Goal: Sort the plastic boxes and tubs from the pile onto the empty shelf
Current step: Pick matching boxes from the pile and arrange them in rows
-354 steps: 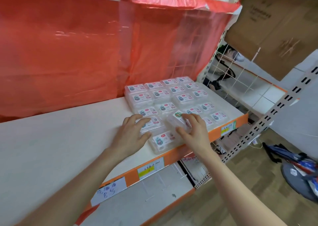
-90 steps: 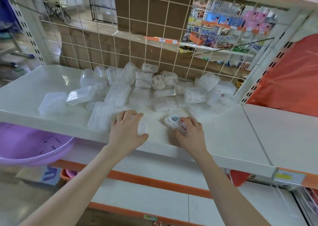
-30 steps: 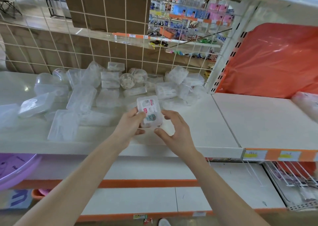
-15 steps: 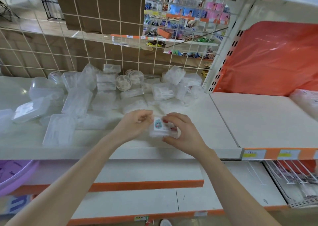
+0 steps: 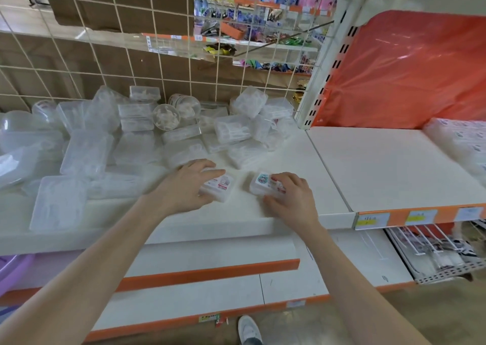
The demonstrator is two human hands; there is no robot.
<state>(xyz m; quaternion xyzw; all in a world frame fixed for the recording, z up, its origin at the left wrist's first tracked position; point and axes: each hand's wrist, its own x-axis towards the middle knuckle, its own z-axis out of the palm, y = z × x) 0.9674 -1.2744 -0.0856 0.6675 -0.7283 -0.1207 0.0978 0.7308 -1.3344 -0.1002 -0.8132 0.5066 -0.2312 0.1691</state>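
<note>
Lowered onto shelf [image 5: 263,214], two labelled boxes [image 5: 220,186], left hand [image 5: 184,187] flat on one, right hand [image 5: 292,198] gripping other.

Bright, even light, barely a shadow on the shelf [image 5: 289,166]. Glare streaks the red sheet [image 5: 410,63]; the clear boxes [image 5: 136,134] wash out. Edges bow, right side smeared.

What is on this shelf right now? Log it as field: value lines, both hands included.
left hand: fingers laid across the left labelled box
right hand: fingers curled over the right labelled box
both boxes: apart, flat on the white shelf
pile: clear boxes and tubs, behind the hands
placed boxes: far right, blurred, below the red sheet
</note>
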